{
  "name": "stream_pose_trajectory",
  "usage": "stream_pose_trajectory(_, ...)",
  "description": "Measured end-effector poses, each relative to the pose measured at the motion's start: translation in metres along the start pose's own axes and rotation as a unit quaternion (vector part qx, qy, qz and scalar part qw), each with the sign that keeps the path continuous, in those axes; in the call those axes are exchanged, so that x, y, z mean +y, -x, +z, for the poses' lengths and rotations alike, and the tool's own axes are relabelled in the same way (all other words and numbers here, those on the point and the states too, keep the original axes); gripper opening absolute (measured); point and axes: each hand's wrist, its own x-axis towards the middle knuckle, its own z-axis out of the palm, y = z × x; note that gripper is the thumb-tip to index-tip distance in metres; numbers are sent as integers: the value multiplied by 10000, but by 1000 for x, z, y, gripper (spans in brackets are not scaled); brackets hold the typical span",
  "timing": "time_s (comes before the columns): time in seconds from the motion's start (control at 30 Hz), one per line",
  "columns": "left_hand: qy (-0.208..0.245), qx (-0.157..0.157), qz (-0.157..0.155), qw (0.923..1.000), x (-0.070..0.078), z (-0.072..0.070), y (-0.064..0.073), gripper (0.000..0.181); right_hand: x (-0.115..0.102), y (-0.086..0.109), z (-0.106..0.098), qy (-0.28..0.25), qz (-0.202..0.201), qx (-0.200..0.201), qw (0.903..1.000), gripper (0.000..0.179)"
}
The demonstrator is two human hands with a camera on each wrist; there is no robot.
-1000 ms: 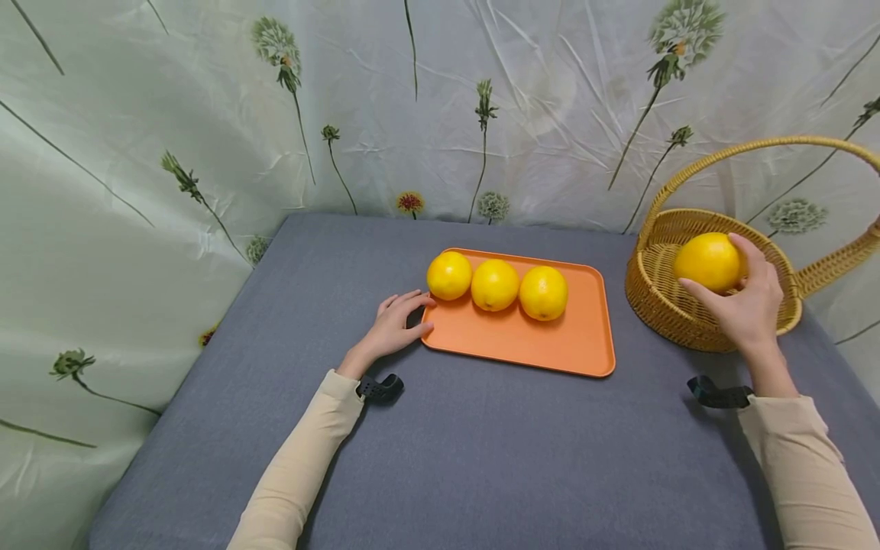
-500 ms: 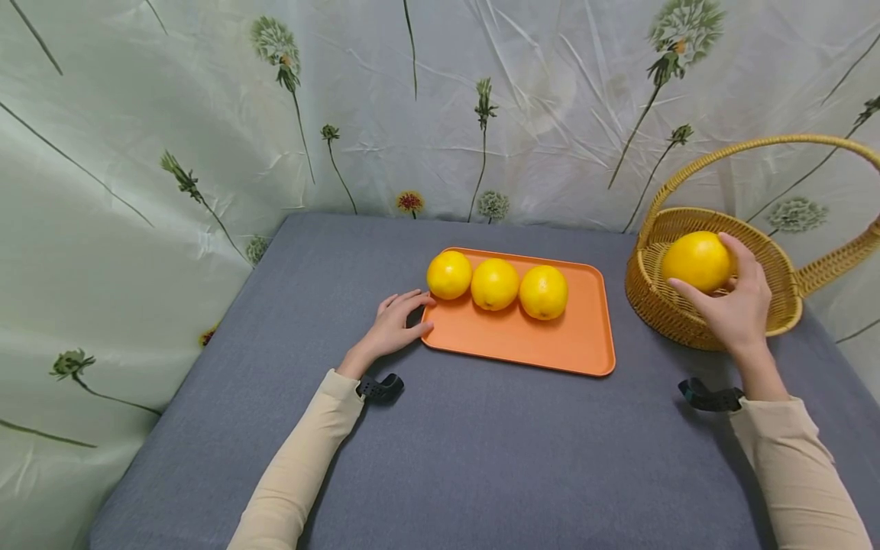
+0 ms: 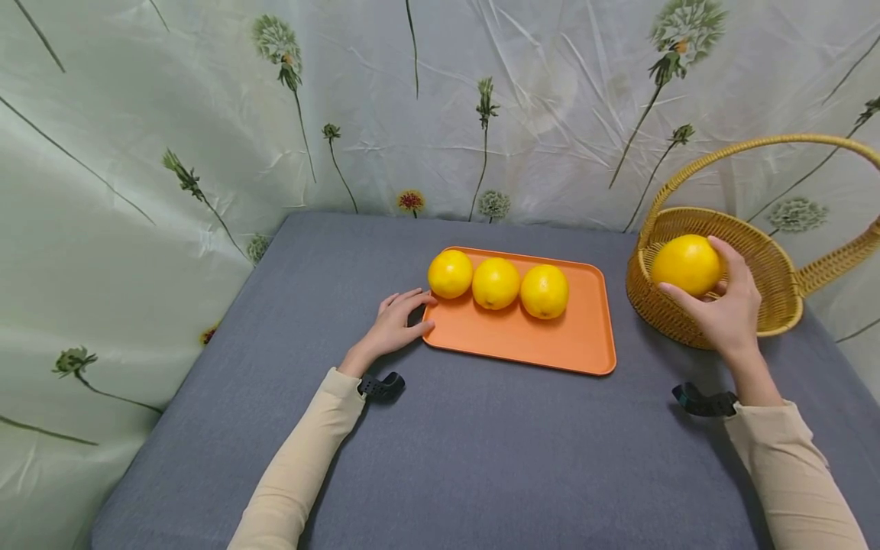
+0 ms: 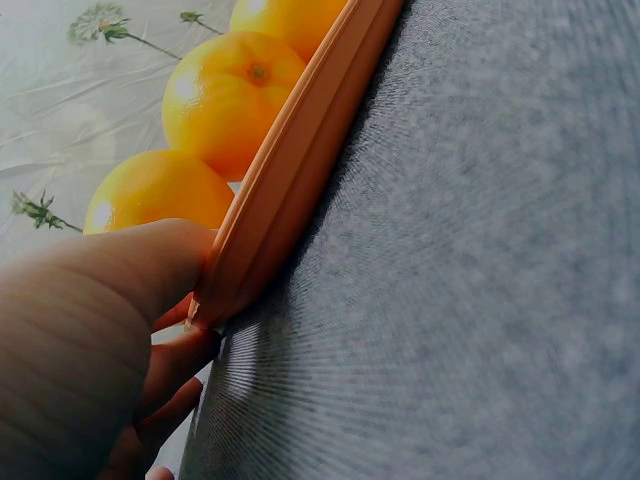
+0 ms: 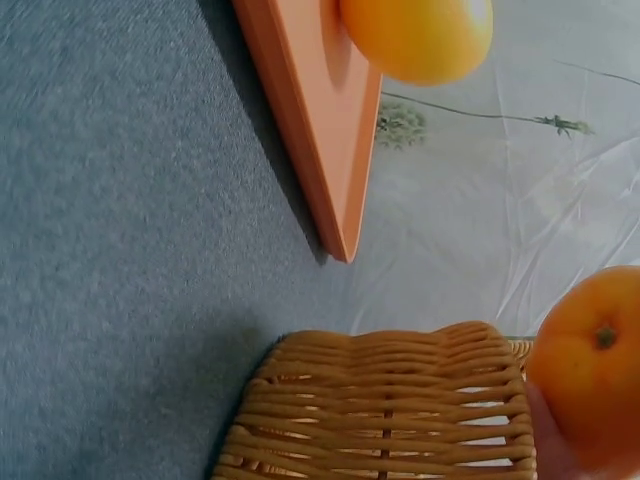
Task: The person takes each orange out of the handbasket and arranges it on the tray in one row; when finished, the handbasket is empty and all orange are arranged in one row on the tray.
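Note:
In the head view my right hand [image 3: 734,309] holds an orange [image 3: 687,265] between thumb and fingers, over the left part of a wicker basket [image 3: 660,321]. The right wrist view shows this orange [image 5: 595,365] beside the woven basket wall [image 5: 390,410]. My left hand [image 3: 397,327] grips the left end of a flat orange tray [image 3: 536,347], the thumb on its rim [image 4: 265,200]. Three more oranges [image 3: 496,283] sit in a row along the tray's back left. Part of the held orange is hidden behind my right fingers.
The basket's tall arched handle [image 3: 756,143] rises over its opening at the right. A grey cloth [image 3: 495,451] covers the table. Behind stands a pale curtain [image 3: 385,99] printed with dandelions. Each wrist wears a black strap [image 3: 381,388].
My right hand has moved left with the orange, from the middle of the basket's opening toward its left side. My left hand, the tray and its oranges have stayed in place.

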Motion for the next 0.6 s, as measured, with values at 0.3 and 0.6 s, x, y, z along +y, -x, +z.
stream_pose_trajectory(0.3,18,4,2,10000,-1,1,1,42,-1,2,4,-208,52,-115,9997,80)
stream_pose_trajectory(0.6,39,-29,-55,10000,-1,1,-1,43,-5,4,10,-372,42,-255,9990,80)
